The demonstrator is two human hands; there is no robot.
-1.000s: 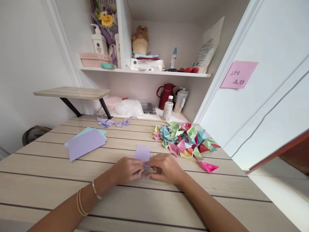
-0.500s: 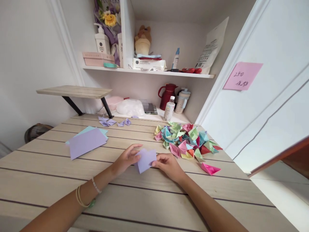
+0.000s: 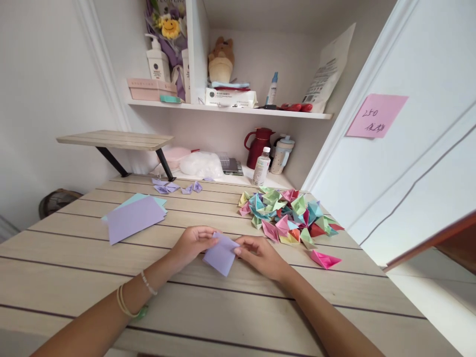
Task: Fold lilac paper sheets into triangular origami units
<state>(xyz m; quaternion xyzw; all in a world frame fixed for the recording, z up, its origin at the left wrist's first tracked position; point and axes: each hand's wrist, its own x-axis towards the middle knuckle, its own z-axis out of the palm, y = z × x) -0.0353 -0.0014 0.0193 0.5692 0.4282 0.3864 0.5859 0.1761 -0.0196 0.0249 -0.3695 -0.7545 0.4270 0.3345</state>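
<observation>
A folded lilac paper (image 3: 221, 255) lies on the wooden table (image 3: 74, 277) between my two hands. My left hand (image 3: 193, 243) pinches its upper left edge, fingers closed on it. My right hand (image 3: 260, 255) grips its right edge with thumb and fingers. A stack of lilac and light blue paper sheets (image 3: 134, 216) lies to the left. A heap of several coloured folded paper boats (image 3: 288, 215) sits to the right, with one pink boat (image 3: 324, 259) apart from it.
Small lilac folded pieces (image 3: 174, 188) lie at the table's far edge. Behind stand a water bottle (image 3: 261, 167), a dark red jug (image 3: 258, 146) and a small wooden shelf (image 3: 113, 140). A white door (image 3: 409, 163) with a pink note (image 3: 375, 116) closes the right side.
The lilac paper was standing up behind my joined hands; it has been turned and laid down flat between them. My hands have moved slightly apart.
</observation>
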